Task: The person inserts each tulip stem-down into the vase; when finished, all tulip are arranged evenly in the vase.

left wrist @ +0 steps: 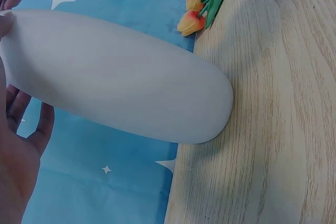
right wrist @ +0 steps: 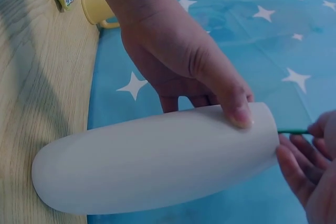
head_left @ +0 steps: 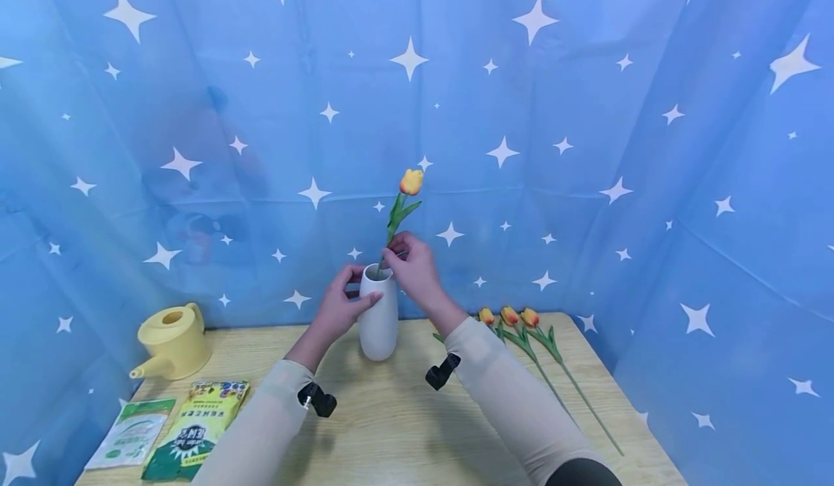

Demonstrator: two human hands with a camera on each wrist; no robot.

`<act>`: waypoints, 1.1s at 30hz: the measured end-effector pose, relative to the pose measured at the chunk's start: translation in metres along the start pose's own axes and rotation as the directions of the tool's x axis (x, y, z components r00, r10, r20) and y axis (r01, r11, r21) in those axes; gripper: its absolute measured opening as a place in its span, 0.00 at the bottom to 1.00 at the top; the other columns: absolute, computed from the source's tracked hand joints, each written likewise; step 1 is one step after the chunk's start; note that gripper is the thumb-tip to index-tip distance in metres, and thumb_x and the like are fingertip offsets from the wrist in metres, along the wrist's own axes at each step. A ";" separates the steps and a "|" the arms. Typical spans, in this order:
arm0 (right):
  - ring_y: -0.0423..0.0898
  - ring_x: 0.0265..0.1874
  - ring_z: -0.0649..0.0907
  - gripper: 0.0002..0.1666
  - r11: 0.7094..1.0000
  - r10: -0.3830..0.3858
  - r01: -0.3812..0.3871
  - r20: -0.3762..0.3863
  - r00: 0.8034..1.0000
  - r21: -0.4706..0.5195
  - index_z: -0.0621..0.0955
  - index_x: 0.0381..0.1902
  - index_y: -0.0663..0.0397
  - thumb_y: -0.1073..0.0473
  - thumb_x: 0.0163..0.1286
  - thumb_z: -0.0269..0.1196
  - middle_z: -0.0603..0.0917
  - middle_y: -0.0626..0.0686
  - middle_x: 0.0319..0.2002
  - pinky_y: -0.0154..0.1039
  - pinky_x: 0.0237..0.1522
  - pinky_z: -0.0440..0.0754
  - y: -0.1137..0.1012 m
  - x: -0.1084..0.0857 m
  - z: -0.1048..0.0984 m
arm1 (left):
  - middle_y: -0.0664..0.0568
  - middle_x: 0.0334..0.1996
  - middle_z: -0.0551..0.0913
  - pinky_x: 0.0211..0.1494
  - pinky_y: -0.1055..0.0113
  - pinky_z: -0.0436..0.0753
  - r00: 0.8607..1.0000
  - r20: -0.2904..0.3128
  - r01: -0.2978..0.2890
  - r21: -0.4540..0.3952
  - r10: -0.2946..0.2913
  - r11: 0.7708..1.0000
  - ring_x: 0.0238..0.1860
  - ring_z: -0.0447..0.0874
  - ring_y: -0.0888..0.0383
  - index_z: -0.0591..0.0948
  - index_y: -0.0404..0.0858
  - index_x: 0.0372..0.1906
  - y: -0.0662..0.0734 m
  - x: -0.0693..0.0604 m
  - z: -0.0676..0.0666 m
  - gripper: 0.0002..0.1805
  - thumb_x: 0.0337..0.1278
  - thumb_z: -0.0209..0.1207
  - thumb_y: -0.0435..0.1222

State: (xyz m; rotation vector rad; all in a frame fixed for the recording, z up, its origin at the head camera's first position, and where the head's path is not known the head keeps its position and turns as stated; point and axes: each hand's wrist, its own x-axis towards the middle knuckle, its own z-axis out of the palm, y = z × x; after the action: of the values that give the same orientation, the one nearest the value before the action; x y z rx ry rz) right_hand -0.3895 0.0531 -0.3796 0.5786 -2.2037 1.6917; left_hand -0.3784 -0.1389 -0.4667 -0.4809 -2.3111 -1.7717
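A white vase [head_left: 379, 327] stands upright near the back of the table. My left hand [head_left: 340, 305] grips it near the rim, thumb across the front and fingers round the far side, as the right wrist view also shows. With my right hand [head_left: 414, 267] I pinch the green stem of a yellow-orange tulip [head_left: 411, 182] just above the vase mouth. The stem's lower end is inside the vase, hidden by its wall; the bloom and leaves rise above my fingers. In the right wrist view the stem [right wrist: 293, 131] enters the vase opening.
Several more tulips [head_left: 510, 317] lie on the right of the wooden table [head_left: 384, 428], partly behind my right sleeve. On the left are a yellow watering can [head_left: 176, 345], a green-and-yellow bag [head_left: 198, 428] and a white-green packet [head_left: 132, 434]. A blue star-patterned curtain [head_left: 456, 124] hangs behind.
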 end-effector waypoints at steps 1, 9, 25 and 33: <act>0.52 0.34 0.91 0.04 1.000 0.001 -0.001 0.001 1.000 0.005 0.84 0.46 0.61 0.65 0.79 0.69 0.89 0.57 0.37 0.39 0.28 0.89 0.001 0.000 0.001 | 0.43 0.65 0.81 0.63 0.36 0.87 1.000 0.000 -0.001 0.000 0.001 1.000 0.64 0.84 0.36 0.77 0.47 0.69 0.000 0.000 0.000 0.31 0.68 0.77 0.50; 0.50 0.35 0.90 0.05 0.997 0.018 -0.014 0.045 0.999 -0.079 0.88 0.44 0.60 0.62 0.79 0.70 0.90 0.54 0.35 0.39 0.31 0.89 0.000 -0.001 0.000 | 0.45 0.65 0.80 0.66 0.38 0.86 1.000 -0.001 -0.028 0.000 0.028 1.000 0.66 0.83 0.39 0.78 0.47 0.68 -0.005 0.001 0.002 0.29 0.70 0.76 0.50; 0.53 0.51 0.89 0.18 0.989 0.066 -0.064 0.013 0.998 -0.131 0.87 0.57 0.59 0.59 0.74 0.77 0.90 0.55 0.47 0.51 0.51 0.92 -0.002 -0.004 -0.005 | 0.47 0.64 0.81 0.67 0.38 0.85 0.999 -0.004 -0.034 0.004 0.034 0.999 0.66 0.82 0.43 0.78 0.48 0.67 -0.006 0.003 0.001 0.28 0.70 0.76 0.50; 0.53 0.53 0.89 0.23 0.993 0.096 -0.097 -0.010 0.995 -0.068 0.86 0.62 0.61 0.58 0.74 0.77 0.91 0.55 0.49 0.50 0.52 0.92 0.004 -0.008 -0.011 | 0.45 0.65 0.81 0.65 0.37 0.86 0.999 -0.005 -0.034 0.003 0.034 0.999 0.65 0.83 0.40 0.78 0.48 0.68 -0.005 0.002 0.001 0.29 0.69 0.76 0.48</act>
State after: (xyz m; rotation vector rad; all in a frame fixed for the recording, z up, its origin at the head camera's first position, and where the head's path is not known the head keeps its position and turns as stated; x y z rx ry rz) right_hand -0.3848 0.0653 -0.3840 0.4558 -2.3092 1.6541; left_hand -0.3821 -0.1392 -0.4705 -0.5111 -2.2877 -1.7517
